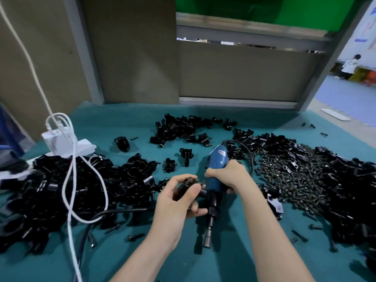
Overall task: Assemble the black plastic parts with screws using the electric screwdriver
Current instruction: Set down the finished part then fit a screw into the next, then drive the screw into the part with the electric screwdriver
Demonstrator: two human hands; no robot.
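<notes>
My left hand (179, 202) grips a black plastic part (186, 186) just above the teal mat, fingers curled round it. My right hand (230, 174) grips the blue electric screwdriver (214, 176) by its body. The tool points down and toward me, its black nose and metal bit (208, 237) close to the mat, right beside the left hand. A heap of black screws (289, 180) lies to the right of my right hand. Piles of black plastic parts lie at the left (61, 190) and at the back (179, 127).
A white power strip (65, 145) with white cables stands at the back left; one white cable loops across the left pile. The screwdriver's black cord (247, 153) arcs behind my right hand. More black parts (356, 200) crowd the far right. Loose screws lie scattered on the teal mat (203, 265).
</notes>
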